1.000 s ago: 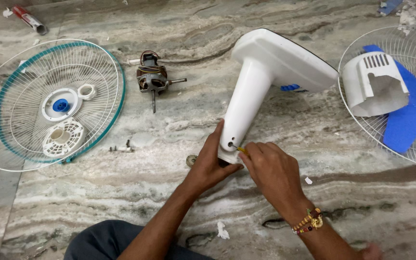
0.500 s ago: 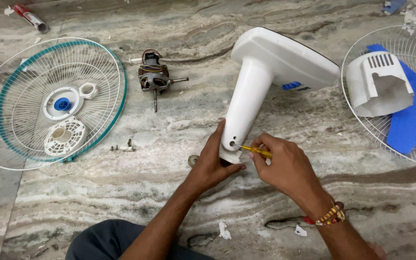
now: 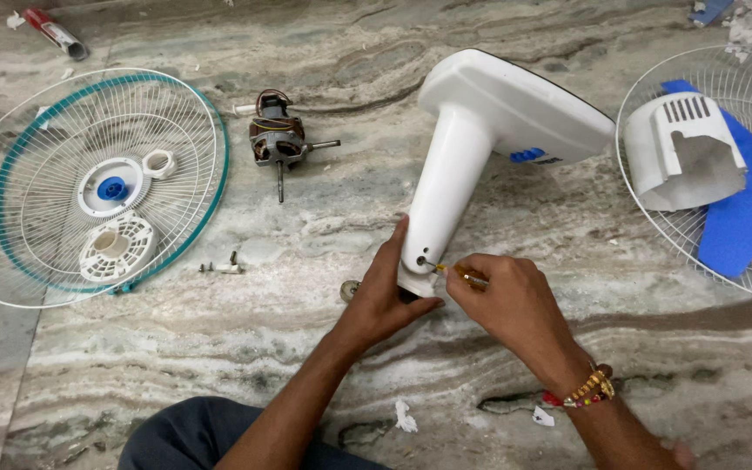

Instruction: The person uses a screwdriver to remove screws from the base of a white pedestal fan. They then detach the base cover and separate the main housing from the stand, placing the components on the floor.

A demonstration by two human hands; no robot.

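Note:
A white fan stand [image 3: 472, 148] lies tilted on the marble floor, its wide base away from me and its neck end towards me. My left hand [image 3: 382, 300] grips the neck end from the left and below. My right hand [image 3: 508, 300] holds a small yellow-handled screwdriver [image 3: 463, 275], whose metal tip touches a hole in the side of the neck. A thread bracelet with beads sits on my right wrist [image 3: 583, 390].
A wire fan guard with a teal rim [image 3: 211, 187] lies at the left, with white plastic parts inside it. A bare fan motor [image 3: 276, 139] lies beside it. Small screws [image 3: 222, 265] lie on the floor. At the right, another wire guard [image 3: 628, 196] holds a white motor cover [image 3: 685, 152] and a blue blade [image 3: 746, 218].
My right hand has drawn back slightly to the right, so the screwdriver's yellow handle and tip now show at the neck. My left hand keeps its grip on the stand.

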